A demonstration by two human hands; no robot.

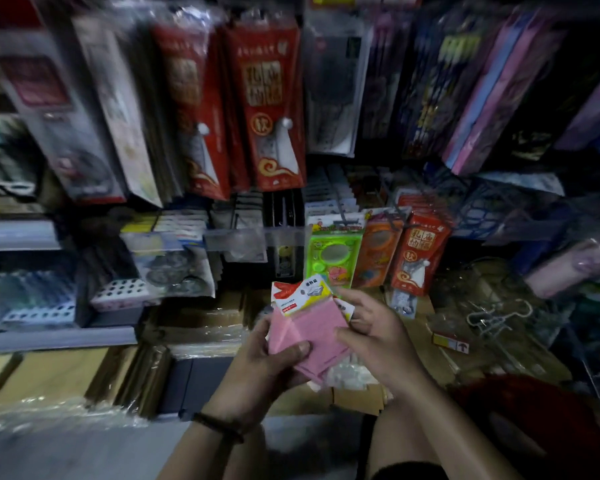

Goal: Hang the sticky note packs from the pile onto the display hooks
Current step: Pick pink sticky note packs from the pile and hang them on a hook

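Both my hands hold a pink sticky note pack [303, 329] with a white and red header card, low in the middle of the view. My left hand [269, 358] grips its lower left side, thumb lying across the pink face. My right hand [371, 329] pinches the pack's right edge with thumb and fingers. Below the hands, more wrapped packs [347, 374] lie in an open cardboard box. Display hooks [345, 216] with hanging goods stick out just above and behind the held pack.
Red packets [267, 105] and other wrapped stationery hang in dense rows above. A green toy pack [333, 256], an orange one [378, 251] and a red pack [418, 256] hang right behind the hands. Shelves stand at left, wrapped cardboard boxes [59, 382] below.
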